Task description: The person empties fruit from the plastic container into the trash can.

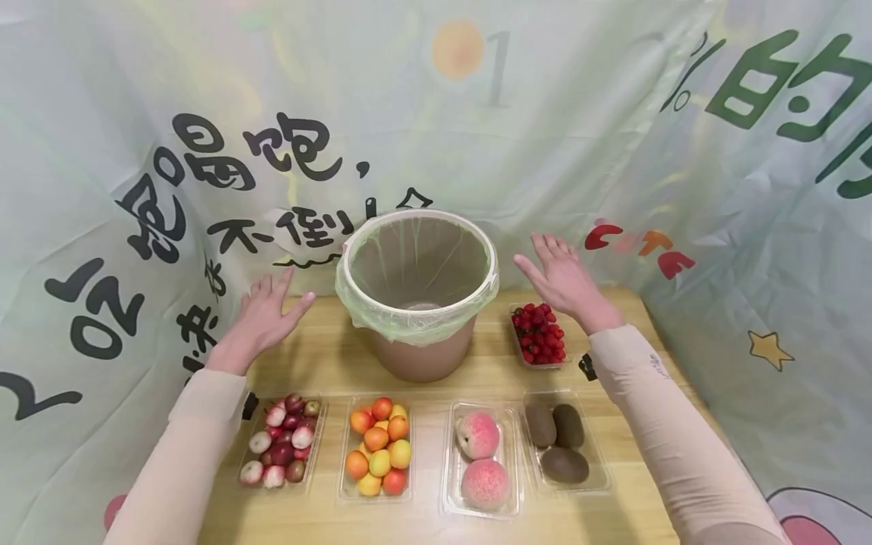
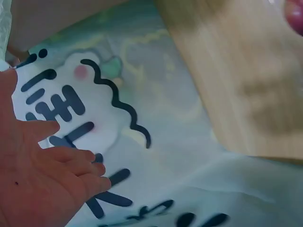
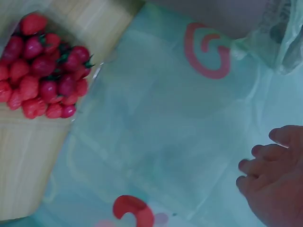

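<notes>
The lined waste bin stood upright toward the back of the wooden table, behind four clear fruit trays. The left hand and right hand hung apart from it on either side, fingers extended, both released, the right near the red berries. This seemed a two-handed reach or a pause; grasping the bin would have called for bringing both palms inward

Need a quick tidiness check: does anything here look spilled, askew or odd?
Nothing looks spilled or damaged. Mildly odd: the small red fruit sit farther back, right of the lined bin, apart from the row of four other fruit trays.
</notes>
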The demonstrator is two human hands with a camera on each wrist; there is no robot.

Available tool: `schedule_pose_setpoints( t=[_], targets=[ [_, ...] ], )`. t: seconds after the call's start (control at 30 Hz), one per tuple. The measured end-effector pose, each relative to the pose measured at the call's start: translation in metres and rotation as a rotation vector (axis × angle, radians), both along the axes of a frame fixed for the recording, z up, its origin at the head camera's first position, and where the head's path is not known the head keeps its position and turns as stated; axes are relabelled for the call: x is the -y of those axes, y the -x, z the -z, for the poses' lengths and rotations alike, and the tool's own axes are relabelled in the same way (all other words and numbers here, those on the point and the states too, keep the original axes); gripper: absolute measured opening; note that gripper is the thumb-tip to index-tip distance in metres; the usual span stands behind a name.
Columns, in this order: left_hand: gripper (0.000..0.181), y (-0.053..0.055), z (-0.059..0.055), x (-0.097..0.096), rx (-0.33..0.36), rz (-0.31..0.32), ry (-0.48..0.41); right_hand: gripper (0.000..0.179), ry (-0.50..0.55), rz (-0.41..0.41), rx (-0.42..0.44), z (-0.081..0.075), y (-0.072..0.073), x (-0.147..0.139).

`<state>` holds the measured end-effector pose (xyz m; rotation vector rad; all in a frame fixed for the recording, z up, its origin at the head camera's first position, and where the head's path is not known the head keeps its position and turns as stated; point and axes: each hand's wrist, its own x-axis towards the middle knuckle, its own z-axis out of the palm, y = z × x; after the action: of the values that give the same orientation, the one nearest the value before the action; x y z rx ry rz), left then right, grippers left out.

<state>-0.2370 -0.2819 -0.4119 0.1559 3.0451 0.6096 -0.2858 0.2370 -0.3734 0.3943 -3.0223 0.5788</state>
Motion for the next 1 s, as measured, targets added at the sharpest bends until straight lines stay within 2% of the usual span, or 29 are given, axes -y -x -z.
schedule_pose_setpoints(
  t=[0.1, 0.23, 0.43, 0.53, 0.63, 0.8, 1.0],
  targets=[
    [0.087, -0.012, 0.007, 0.011, -0.005, -0.010, -0.058, 0.091, 0.031, -0.040, -0.015, -0.005, 0.001, 0.010],
    [0.081, -0.033, 0.021, 0.028, -0.063, -0.055, -0.099, 0.087, 0.035, -0.084, -0.048, -0.011, 0.003, 0.025],
    [0.069, -0.063, 0.048, 0.045, -0.190, -0.155, -0.084, 0.082, 0.046, -0.127, -0.055, -0.016, 0.004, 0.047],
    [0.061, -0.074, 0.061, 0.052, -0.220, -0.180, -0.082, 0.081, 0.051, -0.151, -0.053, -0.017, 0.005, 0.056],
    [0.059, -0.083, 0.073, 0.057, -0.182, -0.186, -0.092, 0.080, 0.055, -0.167, -0.051, -0.016, 0.006, 0.064],
    [0.059, -0.093, 0.091, 0.060, -0.047, -0.164, -0.117, 0.080, 0.051, -0.171, -0.034, -0.014, 0.006, 0.071],
    [0.062, -0.105, 0.104, 0.064, 0.076, -0.170, -0.133, 0.084, 0.045, -0.185, -0.001, -0.009, 0.009, 0.074]
  ],
)
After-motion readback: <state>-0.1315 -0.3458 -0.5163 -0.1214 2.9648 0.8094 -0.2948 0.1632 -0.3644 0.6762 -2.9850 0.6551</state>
